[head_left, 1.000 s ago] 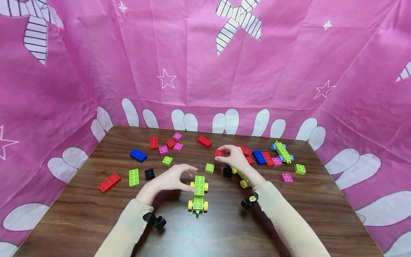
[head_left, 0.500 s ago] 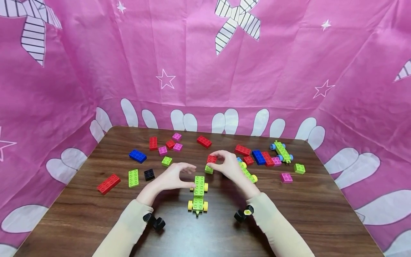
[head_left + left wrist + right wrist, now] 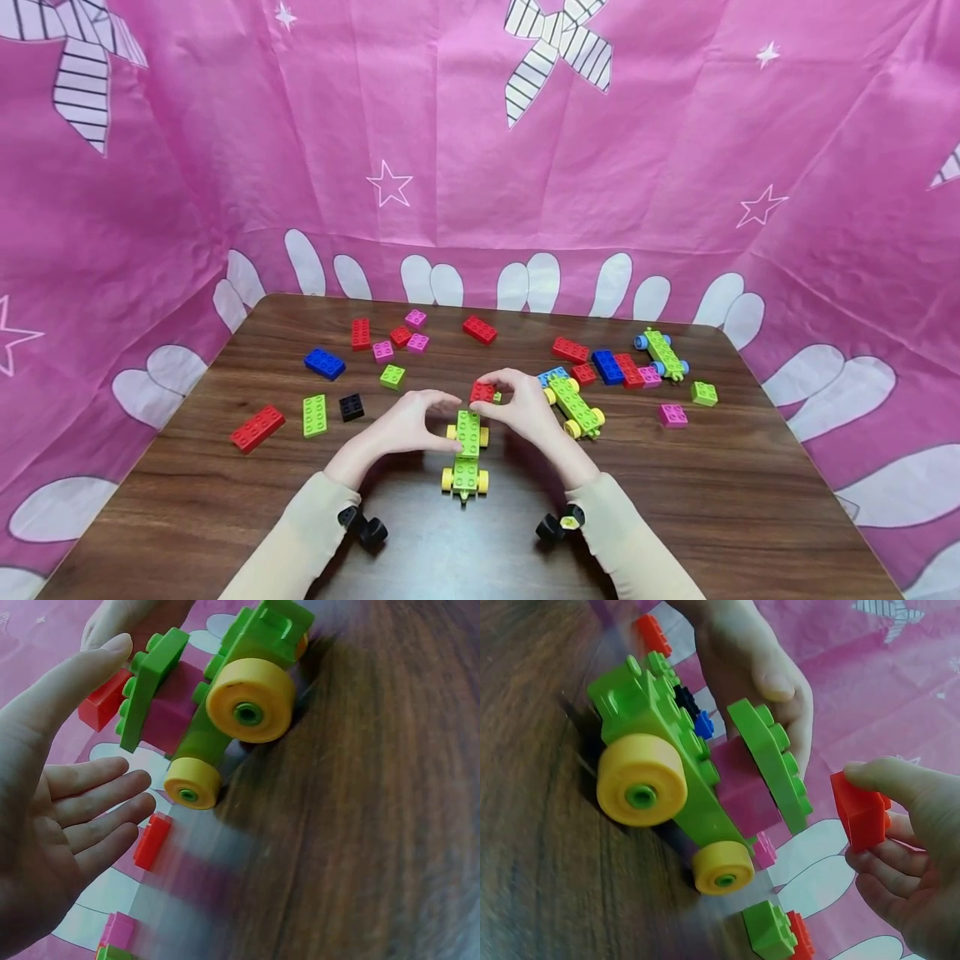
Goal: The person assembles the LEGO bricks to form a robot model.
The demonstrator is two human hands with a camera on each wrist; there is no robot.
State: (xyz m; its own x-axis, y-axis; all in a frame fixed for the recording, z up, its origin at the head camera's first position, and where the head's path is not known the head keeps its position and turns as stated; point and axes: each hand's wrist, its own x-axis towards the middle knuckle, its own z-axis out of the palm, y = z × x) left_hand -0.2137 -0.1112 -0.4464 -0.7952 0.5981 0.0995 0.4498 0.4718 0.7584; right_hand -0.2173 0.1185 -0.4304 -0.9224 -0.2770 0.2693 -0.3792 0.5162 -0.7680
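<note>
A toy car base [image 3: 465, 477] with yellow wheels stands on the table between my hands in the head view. It carries a pink brick [image 3: 742, 787], topped by a long green brick [image 3: 771, 761]. My right hand [image 3: 525, 408] pinches a small red brick [image 3: 482, 392] between thumb and fingers, just beyond the far end of the green brick and apart from it in the right wrist view. At the car's left side, my left hand [image 3: 412, 423] has its fingers extended and its thumb close to the green brick; whether it touches cannot be told.
Right of my right hand lies a second yellow-wheeled car base [image 3: 573, 406], with a blue-wheeled one [image 3: 662, 354] farther back. Loose bricks lie around, among them a blue brick [image 3: 325, 362], a black brick [image 3: 351, 407] and a red brick [image 3: 257, 428] at left.
My right hand has carried the red brick left and nearer, from beside the second car base to the far end of the green brick. The left hand has barely moved.
</note>
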